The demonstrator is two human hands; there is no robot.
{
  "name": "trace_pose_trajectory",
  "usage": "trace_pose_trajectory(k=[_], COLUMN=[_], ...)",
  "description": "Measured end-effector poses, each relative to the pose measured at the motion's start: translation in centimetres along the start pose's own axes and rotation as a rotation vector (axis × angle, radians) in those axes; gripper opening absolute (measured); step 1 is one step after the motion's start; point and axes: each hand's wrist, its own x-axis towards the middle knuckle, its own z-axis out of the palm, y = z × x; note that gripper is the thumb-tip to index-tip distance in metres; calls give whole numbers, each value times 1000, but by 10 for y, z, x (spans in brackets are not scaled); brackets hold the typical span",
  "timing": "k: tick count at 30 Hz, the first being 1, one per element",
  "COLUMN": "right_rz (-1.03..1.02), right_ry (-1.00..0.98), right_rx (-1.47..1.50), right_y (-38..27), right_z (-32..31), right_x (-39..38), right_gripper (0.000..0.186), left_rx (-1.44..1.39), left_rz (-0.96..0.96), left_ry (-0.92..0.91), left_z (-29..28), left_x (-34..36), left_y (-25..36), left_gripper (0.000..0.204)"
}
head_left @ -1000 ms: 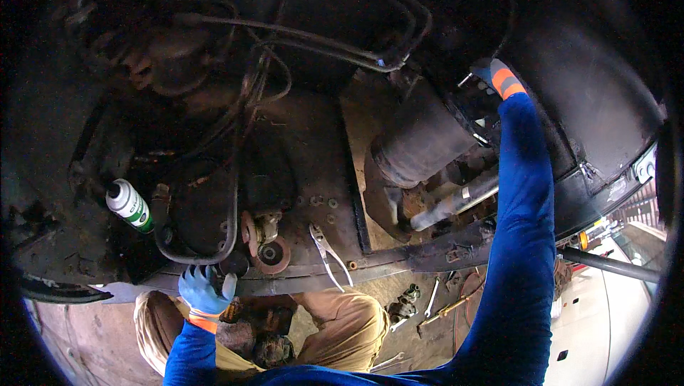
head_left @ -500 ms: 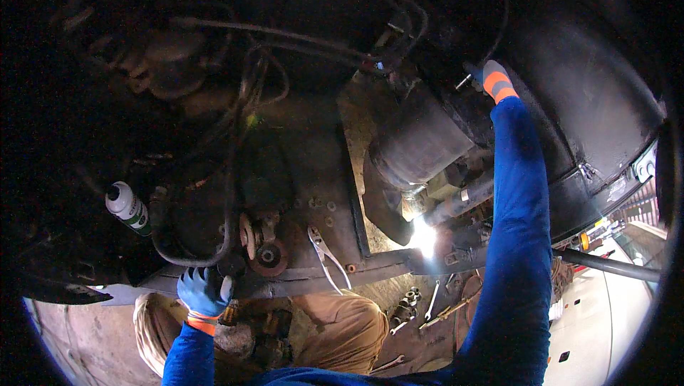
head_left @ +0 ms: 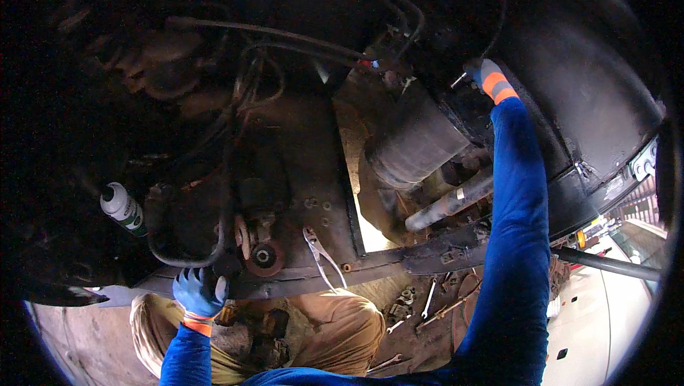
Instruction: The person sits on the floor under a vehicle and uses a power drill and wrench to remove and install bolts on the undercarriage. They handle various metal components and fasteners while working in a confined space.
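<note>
My right hand (head_left: 493,78), in a grey and blue glove with an orange cuff, is reached far up under the dark machine body. It is closed around a short, thin shiny metal rod (head_left: 459,80) whose tip sticks out to the left; the fingers are partly hidden. A thin dark cable (head_left: 501,23) hangs just above that hand. My left hand (head_left: 199,292), in a blue glove, has its fingers hooked over the edge of a metal rail (head_left: 285,287), beside a bent dark hose (head_left: 187,261). A large dark cylinder (head_left: 417,142) lies between the two hands.
Slip-joint pliers (head_left: 322,259) lean across the rail. A white and green spray can (head_left: 122,208) stands at left. A round rusty disc (head_left: 265,258) is near the left hand. Wrenches (head_left: 429,298) lie on the floor below. A black bar (head_left: 605,265) juts out at right.
The bright glare beside the cylinder is gone, baring a grey tube there. The whole view has shifted slightly. Both hands keep about the same places, the rod still in the right one.
</note>
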Motion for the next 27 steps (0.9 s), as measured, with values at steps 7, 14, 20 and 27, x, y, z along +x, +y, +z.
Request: trace_pose_trajectory(k=[7,14,20,27], right_rz=[230,245,134,338], right_ry=[190,357,392,363], right_rx=[-197,-58,-128,17], right_y=[-27,-52,-40,-38], right_z=[3,-13,9,2], right_x=[-8,-26,-29,-25], right_gripper=[32,32,35,37], left_rx=[30,50,21,-4], left_rz=[12,53,47,31], left_ry=[14,-1,-52,-53], left_z=[5,10,4,9], left_x=[0,-9,-13,-7], left_y=[-3,-11,-13,-11], left_gripper=[40,44,44,43])
